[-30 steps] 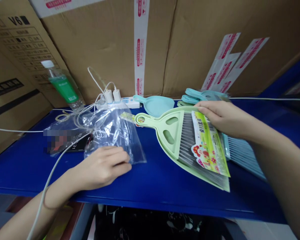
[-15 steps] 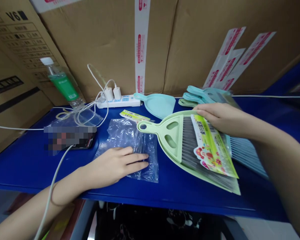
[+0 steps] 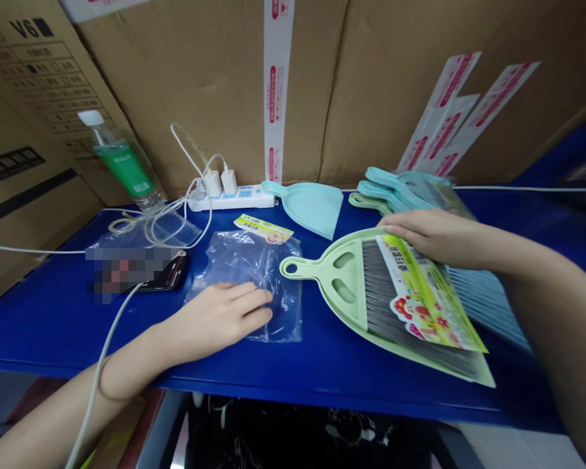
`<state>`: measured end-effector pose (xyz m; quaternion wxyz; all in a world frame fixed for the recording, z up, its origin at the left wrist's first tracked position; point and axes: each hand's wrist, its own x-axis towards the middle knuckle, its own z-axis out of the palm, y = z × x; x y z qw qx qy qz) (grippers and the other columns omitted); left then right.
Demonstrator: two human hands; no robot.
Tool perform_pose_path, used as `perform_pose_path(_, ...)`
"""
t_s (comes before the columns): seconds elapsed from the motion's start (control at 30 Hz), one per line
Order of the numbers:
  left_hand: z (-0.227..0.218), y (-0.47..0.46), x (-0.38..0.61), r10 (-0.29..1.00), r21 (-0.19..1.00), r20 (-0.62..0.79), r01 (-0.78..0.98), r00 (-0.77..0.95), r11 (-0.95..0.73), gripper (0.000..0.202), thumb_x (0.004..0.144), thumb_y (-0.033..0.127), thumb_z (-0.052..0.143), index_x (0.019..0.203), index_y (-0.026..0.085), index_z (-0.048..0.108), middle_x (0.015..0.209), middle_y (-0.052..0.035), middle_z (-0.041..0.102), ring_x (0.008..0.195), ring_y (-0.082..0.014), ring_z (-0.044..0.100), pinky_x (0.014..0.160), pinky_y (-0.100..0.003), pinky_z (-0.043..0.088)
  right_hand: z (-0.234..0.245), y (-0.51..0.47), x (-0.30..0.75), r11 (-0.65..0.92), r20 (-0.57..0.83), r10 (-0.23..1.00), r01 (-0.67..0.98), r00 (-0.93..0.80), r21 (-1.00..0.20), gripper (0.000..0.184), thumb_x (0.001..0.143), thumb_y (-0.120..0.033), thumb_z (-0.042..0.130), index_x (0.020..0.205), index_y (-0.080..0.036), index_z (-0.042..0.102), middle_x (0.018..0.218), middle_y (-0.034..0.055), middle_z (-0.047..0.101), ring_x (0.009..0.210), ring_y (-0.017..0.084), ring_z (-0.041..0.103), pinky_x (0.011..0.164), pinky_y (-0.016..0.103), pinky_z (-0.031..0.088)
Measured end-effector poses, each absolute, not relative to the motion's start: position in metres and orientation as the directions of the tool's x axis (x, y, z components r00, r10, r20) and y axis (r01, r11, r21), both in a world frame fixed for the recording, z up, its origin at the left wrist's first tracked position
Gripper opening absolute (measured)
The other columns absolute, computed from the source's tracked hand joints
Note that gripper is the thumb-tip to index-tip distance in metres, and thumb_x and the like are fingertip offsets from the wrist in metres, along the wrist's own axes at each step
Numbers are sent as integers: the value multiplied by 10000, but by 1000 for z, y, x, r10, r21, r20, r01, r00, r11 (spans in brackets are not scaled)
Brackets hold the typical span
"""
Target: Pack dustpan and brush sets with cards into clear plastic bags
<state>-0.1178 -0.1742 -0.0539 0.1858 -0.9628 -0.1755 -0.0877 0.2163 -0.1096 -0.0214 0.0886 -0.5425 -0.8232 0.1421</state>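
A light green dustpan (image 3: 339, 306) lies on the blue table with its handle pointing left. Nested in it is a grey-bristled brush (image 3: 385, 293), partly covered by a yellow-green printed card (image 3: 430, 299). My right hand (image 3: 413, 231) grips the far edge of this set near the card; its fingertips are partly hidden. On a crinkled clear plastic bag (image 3: 283, 312) sits my left hand (image 3: 232, 309), fingers curled down and closed against the film. Behind the right hand are light blue dustpan and brush sets (image 3: 395, 189), with blue bristles (image 3: 483, 296) showing under the forearm.
A single light blue dustpan (image 3: 315, 205) and a loose printed card (image 3: 264, 228) lie at the back. A white power strip (image 3: 239, 197) with plugs and tangled cables, a green-labelled bottle (image 3: 124, 166) and a black phone-like item (image 3: 168, 277) occupy the left. Cardboard boxes (image 3: 215, 85) wall the rear.
The green dustpan set has shifted a little right and toward me with my right hand. My left fingers, stretched before, have curled and drawn back left, and the bag has shifted slightly with them.
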Motion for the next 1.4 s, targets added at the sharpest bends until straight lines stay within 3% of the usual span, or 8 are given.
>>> perform_pose_path(0.1, -54, -174, -118, 286, -303, 236, 350, 929, -886, 258, 958, 67, 378, 899, 156, 613, 1075, -54, 700, 788, -142, 627, 637, -262, 508, -17, -112, 214, 326, -49, 933, 893, -358, -311, 305, 862, -290, 335, 623, -257, 521, 698, 79, 654, 672, 231, 588, 640, 385, 426)
perform_pose_path(0.23, -54, -173, -117, 291, -298, 229, 352, 929, -887, 275, 966, 74, 349, 897, 156, 602, 956, -47, 702, 742, -141, 628, 610, -251, 503, -15, -113, 213, 306, -71, 937, 902, -342, -305, 292, 859, -287, 331, 631, -262, 511, 697, 83, 646, 678, 232, 582, 658, 388, 418)
perform_pose_path(0.47, -52, -174, -114, 292, -310, 249, 362, 923, -879, 269, 959, 75, 361, 864, 161, 597, 884, -31, 671, 702, -136, 603, 572, -230, 484, -20, -117, 201, 392, -31, 903, 852, -428, -349, 300, 870, -314, 289, 645, -259, 480, 716, 86, 642, 687, 224, 580, 670, 372, 424)
perform_pose_path(0.87, -50, -174, -111, 215, -268, 335, 312, 917, -911, 363, 969, 74, 306, 866, 157, 644, 864, -53, 704, 789, -139, 643, 701, -247, 561, -38, -118, 176, 418, 102, 905, 814, -414, -403, 271, 866, -256, 304, 626, -251, 428, 607, 20, 562, 568, 178, 524, 589, 320, 390)
perform_pose_path(1.13, -48, -179, -114, 227, -128, 385, 296, 894, -947, 354, 910, 33, 353, 1103, 182, 610, 1066, -75, 717, 1027, -148, 653, 861, -260, 557, -39, -120, 172, 404, 103, 910, 808, -401, -429, 276, 874, -232, 315, 622, -258, 427, 621, 30, 584, 582, 192, 541, 605, 331, 406)
perform_pose_path(1.27, -45, -171, -125, 506, -127, 591, 692, 628, -711, 222, 914, 99, 408, 1012, 163, 596, 925, -82, 722, 854, -166, 689, 725, -268, 563, -40, -120, 172, 416, 96, 904, 806, -416, -421, 285, 878, -238, 289, 627, -257, 423, 632, 38, 599, 591, 198, 553, 595, 334, 412)
perform_pose_path(1.33, -43, -165, -129, 697, -197, 532, 870, 482, -451, 234, 925, 155, 374, 915, 146, 607, 810, -89, 717, 706, -196, 691, 588, -281, 530, -41, -119, 172, 415, 86, 903, 806, -420, -423, 288, 878, -240, 287, 623, -258, 419, 625, 40, 594, 588, 204, 556, 595, 341, 416)
perform_pose_path(1.4, -41, -161, -131, 856, -302, 357, 913, 374, -273, 291, 920, 169, 337, 828, 152, 613, 701, -81, 706, 605, -222, 683, 487, -277, 459, -40, -119, 172, 401, 77, 909, 810, -410, -427, 285, 872, -233, 300, 613, -260, 415, 618, 39, 588, 582, 209, 558, 602, 347, 417)
